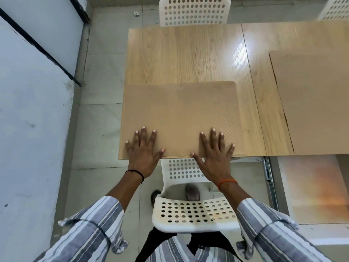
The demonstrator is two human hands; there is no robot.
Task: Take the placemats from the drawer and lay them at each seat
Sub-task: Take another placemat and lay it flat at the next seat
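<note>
I see my left hand (144,148) and my right hand (214,150) both lying flat on a tan placemat (181,114), fingers straight and spread wide, gripping nothing, only pressing down on the mat. The mat sits at the near left corner of the wooden table (188,53), its near edge running along the table edge right under my palms; the fingertips point away from me across the mat, and both thumbs angle inward toward each other with a bare strip of mat between them. Well to the right of my right little finger lies a second placemat (311,103), set at a slight slant on the next table section and cut off by the frame edge. Below my wrists, tucked under the table edge, stands a white perforated chair (194,212). Beyond my fingertips, across the table, another white chair (194,12) faces me. To the right of my right forearm an open drawer (313,188) shows below the table edge.
</note>
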